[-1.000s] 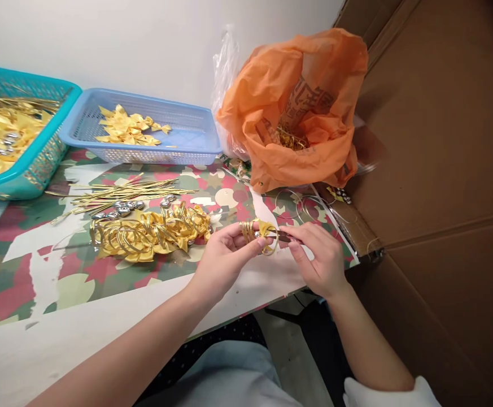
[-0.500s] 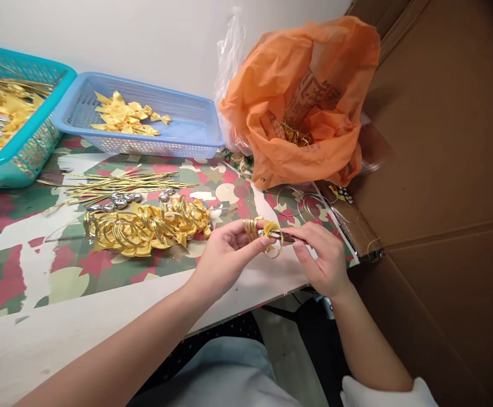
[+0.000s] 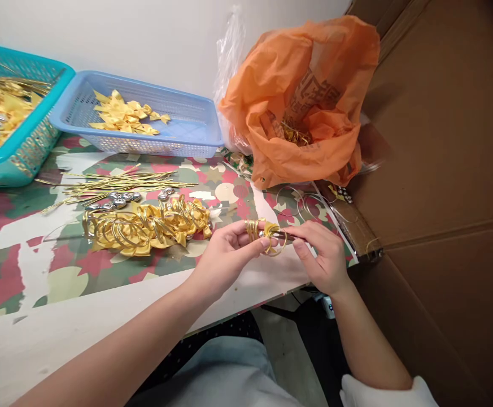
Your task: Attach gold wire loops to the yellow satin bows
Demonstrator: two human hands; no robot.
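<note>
My left hand (image 3: 229, 257) is closed on a yellow bow (image 3: 270, 229) with a coil of gold wire (image 3: 252, 228) around its fingers and a gold loop (image 3: 280, 244) hanging at the bow. From the right, my right hand (image 3: 324, 257) pinches a thin dark tool (image 3: 289, 237), whose tip reaches the bow and loop. What kind of tool it is cannot be made out. Left of the hands lies a row of yellow bows with gold coils (image 3: 144, 229). Behind it are silver beads (image 3: 121, 198) and a bundle of gold wires (image 3: 119, 183).
A blue basket (image 3: 144, 144) with yellow bows and a teal basket (image 3: 38, 138) stand at the back left. An orange bag (image 3: 309, 164) holding gold wire stands behind the hands. Cardboard (image 3: 445, 141) rises at the right. Thin wire rings (image 3: 303, 203) lie below the bag.
The gold loop at the bow has shifted slightly right and turned. Both hands keep their grip and have hardly moved.
</note>
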